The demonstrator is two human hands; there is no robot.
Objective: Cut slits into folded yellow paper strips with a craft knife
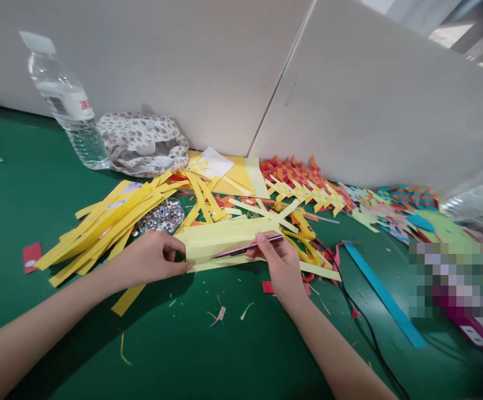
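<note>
A pale yellow paper sheet (225, 234) with crease lines is raised over the green table. My left hand (154, 255) pinches its left edge between thumb and fingers. In my right hand (281, 264) is a slim pink pen-like tool (241, 250), its dark pointed end aimed left across the paper; I cannot tell whether it is a pen or a craft knife. The right fingers are also against the paper's right part. Yellow paper strips (100, 228) fan out beside my left hand, next to a round container of googly eyes (162, 215).
A water bottle (66, 105) and a patterned cloth bag (141, 143) stand by the white partition (208, 66). Woven paper fish (303, 191) are piled behind. A yellow glue gun (303, 225), black cable (370, 333) and blue strip (385, 294) lie right.
</note>
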